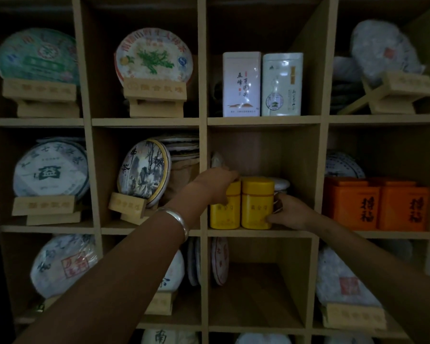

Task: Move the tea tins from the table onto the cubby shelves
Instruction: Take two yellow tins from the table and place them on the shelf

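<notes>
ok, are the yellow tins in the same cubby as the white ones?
No: the two yellow tins stand in the middle-row cubby, directly below the cubby that holds the two white tins.

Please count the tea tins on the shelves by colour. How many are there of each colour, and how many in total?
Yellow tins: 2, one under the left hand at, one touched by the right hand at
White tins: 2
Orange tins: 2
Total: 6
</notes>
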The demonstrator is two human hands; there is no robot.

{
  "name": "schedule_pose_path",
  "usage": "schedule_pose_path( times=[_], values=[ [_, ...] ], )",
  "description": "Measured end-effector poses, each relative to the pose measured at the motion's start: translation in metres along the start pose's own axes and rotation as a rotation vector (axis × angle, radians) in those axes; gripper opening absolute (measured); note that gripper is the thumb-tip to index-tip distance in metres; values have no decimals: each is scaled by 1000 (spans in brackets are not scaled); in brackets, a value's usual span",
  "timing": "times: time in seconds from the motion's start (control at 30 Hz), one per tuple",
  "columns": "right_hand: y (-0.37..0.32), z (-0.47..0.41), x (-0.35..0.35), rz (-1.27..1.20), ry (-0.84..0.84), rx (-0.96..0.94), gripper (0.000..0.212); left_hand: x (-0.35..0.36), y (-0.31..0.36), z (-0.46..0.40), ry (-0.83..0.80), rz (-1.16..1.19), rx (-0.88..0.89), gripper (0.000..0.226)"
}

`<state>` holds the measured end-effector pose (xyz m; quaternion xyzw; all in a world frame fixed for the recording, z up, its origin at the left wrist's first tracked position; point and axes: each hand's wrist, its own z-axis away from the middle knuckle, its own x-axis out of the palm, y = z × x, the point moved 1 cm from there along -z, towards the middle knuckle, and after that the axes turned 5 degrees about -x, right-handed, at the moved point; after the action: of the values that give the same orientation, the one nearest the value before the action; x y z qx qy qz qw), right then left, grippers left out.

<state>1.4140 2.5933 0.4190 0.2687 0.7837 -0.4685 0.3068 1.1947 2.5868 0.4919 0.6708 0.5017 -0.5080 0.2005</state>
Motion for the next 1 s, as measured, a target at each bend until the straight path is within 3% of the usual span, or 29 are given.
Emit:
schedule_pose_path(
  times=[0.17,0.33,0.47,0.67,0.8,1.0],
  values=[
    [-2,1,-1,-30,-49,-12,63,0,0,2,-24,39,-20,80],
    [-12,10,-14,-82,-12,-17,59,-14,5,2,111,146,3,73],
    [-22,34,-34,101,46,-24,53,-23,24,-1,107,168,49,65],
    [-46,92,-79,362,140,-81,15,-28,67,8,107,280,182,56],
    [-53,163,-99,480,335,35,44,-28,122,20,70,367,308,56],
    [-52,322,-142,708,391,360,51,-36,251,40,7,499,598,46]
  ],
)
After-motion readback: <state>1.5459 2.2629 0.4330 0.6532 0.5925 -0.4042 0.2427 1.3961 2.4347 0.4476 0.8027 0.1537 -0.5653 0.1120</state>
